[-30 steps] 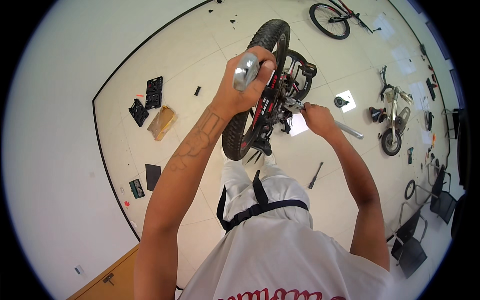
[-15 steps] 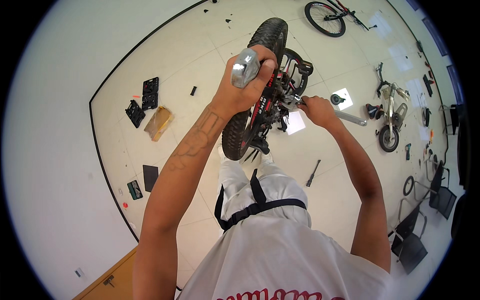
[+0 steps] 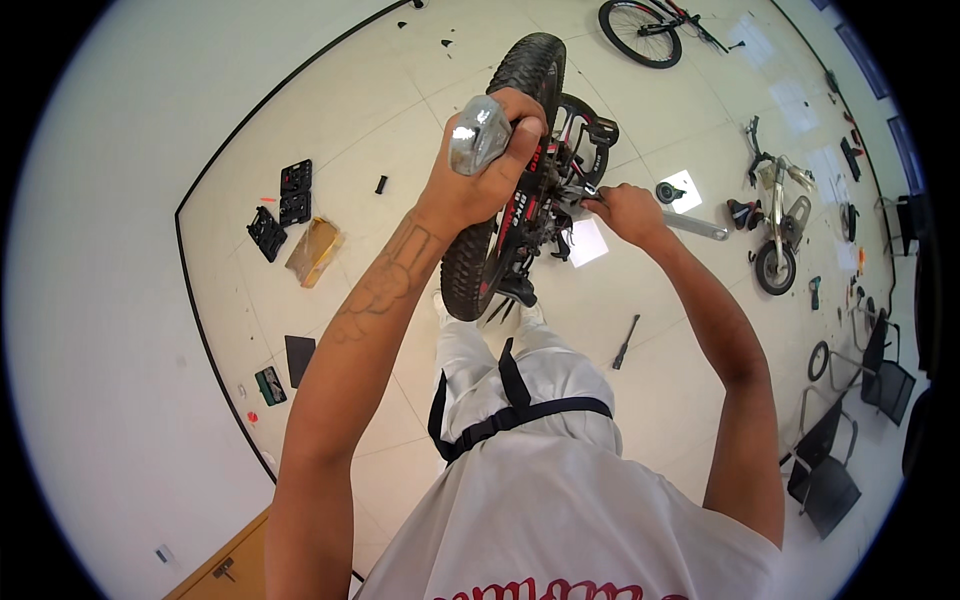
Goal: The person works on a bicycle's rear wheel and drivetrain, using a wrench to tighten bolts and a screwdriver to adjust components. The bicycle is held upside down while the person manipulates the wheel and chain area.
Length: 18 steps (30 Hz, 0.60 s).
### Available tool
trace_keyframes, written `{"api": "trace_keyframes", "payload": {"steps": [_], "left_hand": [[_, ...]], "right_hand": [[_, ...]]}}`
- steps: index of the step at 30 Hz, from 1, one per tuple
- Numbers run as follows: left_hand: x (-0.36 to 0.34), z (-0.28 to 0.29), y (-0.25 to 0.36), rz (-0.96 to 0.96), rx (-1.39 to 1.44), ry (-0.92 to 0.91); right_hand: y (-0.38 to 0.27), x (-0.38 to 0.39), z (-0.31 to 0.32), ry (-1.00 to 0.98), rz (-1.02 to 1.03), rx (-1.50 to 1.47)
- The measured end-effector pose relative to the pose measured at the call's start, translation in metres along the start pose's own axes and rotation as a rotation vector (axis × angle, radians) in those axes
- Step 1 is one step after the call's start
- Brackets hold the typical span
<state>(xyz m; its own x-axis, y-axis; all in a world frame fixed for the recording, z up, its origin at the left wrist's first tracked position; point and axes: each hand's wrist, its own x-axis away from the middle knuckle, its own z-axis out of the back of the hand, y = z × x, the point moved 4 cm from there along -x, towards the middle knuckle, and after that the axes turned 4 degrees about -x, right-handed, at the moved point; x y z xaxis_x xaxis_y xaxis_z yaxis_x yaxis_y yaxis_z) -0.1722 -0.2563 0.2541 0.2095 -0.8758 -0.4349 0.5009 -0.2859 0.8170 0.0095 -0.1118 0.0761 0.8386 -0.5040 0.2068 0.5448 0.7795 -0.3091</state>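
The left hand (image 3: pixel 490 170) is gripping a shiny silver handlebar end (image 3: pixel 477 135), fingers wrapped tight around it, above the black tyre (image 3: pixel 500 190) of a red-and-black bicycle (image 3: pixel 545 200) standing on the tiled floor (image 3: pixel 380 130). The right hand (image 3: pixel 625 212) is pinching a small part at the bicycle's frame, fingers pressed together.

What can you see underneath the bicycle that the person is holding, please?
Under the bicycle lies pale tiled floor, with a white sheet beside the frame. The left hand and the fat tyre cover whatever sits directly beneath the frame's middle.
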Motion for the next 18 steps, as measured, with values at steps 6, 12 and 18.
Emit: {"api": "trace_keyframes", "payload": {"steps": [6, 12, 18], "left_hand": [[-0.003, 0.004, 0.000, -0.021, -0.039, 0.004], [-0.003, 0.006, 0.003, -0.034, -0.059, 0.005], [-0.003, 0.006, 0.002, -0.051, -0.061, 0.017]], "right_hand": [[0.006, -0.002, -0.007, -0.040, 0.020, -0.077], [0.010, -0.001, -0.016, -0.055, 0.015, -0.133], [0.021, -0.015, -0.013, -0.077, 0.120, -0.097]]}}
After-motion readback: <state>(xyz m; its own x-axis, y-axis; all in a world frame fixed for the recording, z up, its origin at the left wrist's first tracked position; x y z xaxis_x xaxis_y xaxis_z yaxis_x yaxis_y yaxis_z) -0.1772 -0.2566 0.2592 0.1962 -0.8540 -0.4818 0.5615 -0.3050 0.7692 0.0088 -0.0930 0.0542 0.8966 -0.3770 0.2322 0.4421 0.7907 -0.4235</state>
